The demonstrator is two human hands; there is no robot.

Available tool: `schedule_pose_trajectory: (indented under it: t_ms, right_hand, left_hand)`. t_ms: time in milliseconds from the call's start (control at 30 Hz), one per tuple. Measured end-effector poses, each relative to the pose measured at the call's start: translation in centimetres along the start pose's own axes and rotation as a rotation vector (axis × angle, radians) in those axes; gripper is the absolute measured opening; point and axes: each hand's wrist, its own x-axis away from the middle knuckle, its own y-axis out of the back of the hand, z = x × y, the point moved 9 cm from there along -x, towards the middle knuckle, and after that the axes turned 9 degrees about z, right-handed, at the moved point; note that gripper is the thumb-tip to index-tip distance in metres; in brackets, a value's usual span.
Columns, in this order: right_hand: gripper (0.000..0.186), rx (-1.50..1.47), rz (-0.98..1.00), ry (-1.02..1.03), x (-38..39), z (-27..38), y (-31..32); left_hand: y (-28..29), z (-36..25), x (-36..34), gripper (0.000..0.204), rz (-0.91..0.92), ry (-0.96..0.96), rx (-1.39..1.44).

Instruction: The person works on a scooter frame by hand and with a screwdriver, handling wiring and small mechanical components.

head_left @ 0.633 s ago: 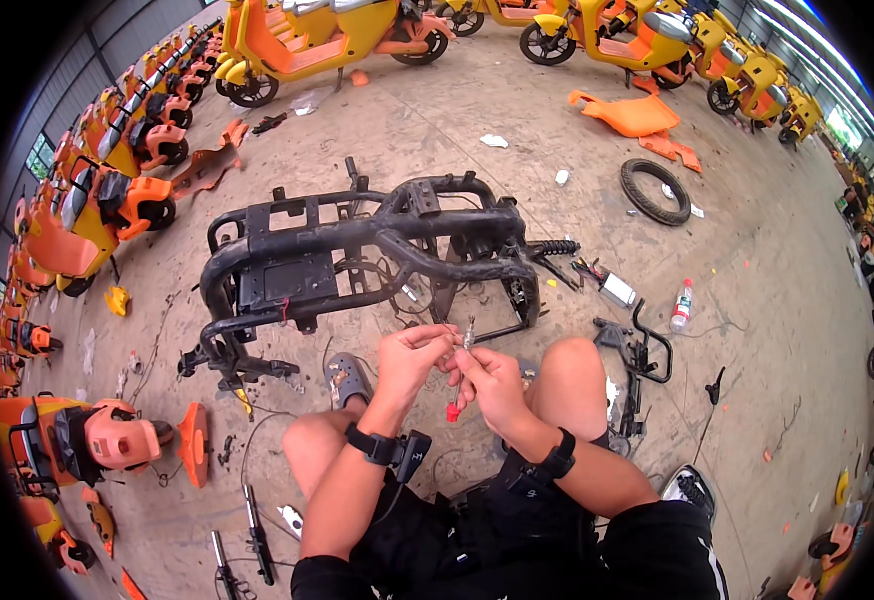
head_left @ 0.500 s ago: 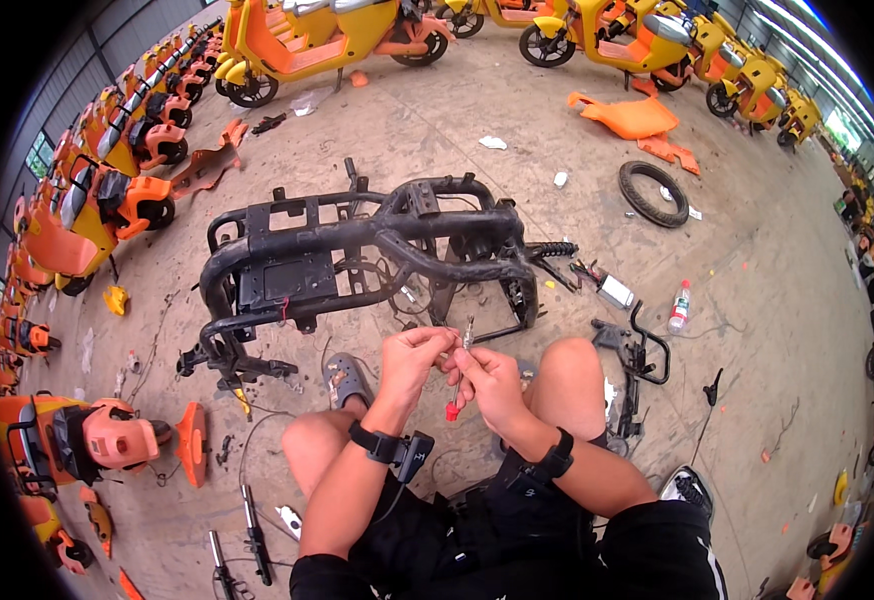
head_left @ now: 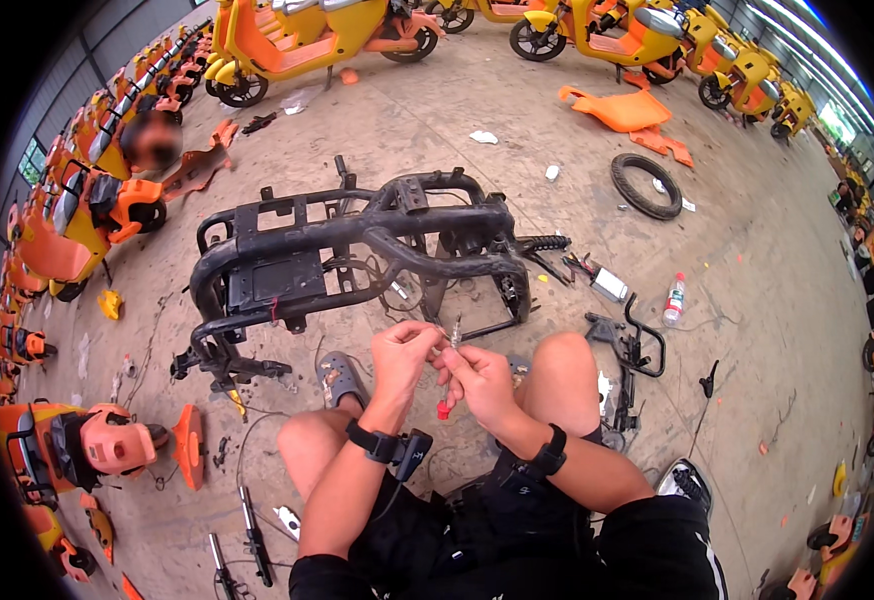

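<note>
Red at the bottom, silvery at the top: holding a slim piece (head_left: 444,409) nearly upright, just below the middle of the view, in the right hand (head_left: 484,378). Grasping it there between thumb and curled fingers, with the red end showing below them. Cannot tell its exact kind at this size. Pinching thumb and fingers of the left hand (head_left: 406,352) together just beside the silvery end; cannot tell whether gripping anything thin between them. Wearing 2 black wristbands (head_left: 552,455), 1 on each arm. Bending both bare knees at lower centre, with a grey clog (head_left: 343,380) on the foot toward the left.

Facing a black tubular chassis (head_left: 327,237) across the centre and centre-left, just beyond the hands. Looking down on a stained floor (head_left: 757,230) strewn with parts: right of centre, a pale box (head_left: 610,284) with wires, near a clear bottle (head_left: 674,302) with a red cap, and below these a bent black bracket (head_left: 647,347); at upper right, a black tyre (head_left: 624,190) near an orange panel (head_left: 619,110); at lower left, 2 dark tubes (head_left: 254,525). Looking out, along the top and left edges, at yellow and orange scooters (head_left: 307,55).
</note>
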Motion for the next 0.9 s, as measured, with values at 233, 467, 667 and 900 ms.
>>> schedule_pose_trajectory:
  t_ms: [233,467,667,900]
  right_hand:
    - [0.028,-0.003,-0.005,-0.024,0.1,0.2,-0.2]
    - [0.027,-0.043,0.014,-0.009,0.0,0.1,-0.3]
    - [0.026,-0.035,0.008,-0.005,0.0,0.1,-0.1]
    - [0.029,-0.007,0.028,-0.020,0.0,0.1,-0.3]
  left_hand:
    - [2.2,-0.6,-1.4,0.011,0.015,0.015,-0.043]
    - [0.2,0.0,-0.3,0.017,0.142,0.020,-0.030]
    - [0.1,0.5,-0.6,0.016,0.120,0.015,0.001]
    - [0.2,0.2,-0.5,0.014,0.099,-0.018,0.024]
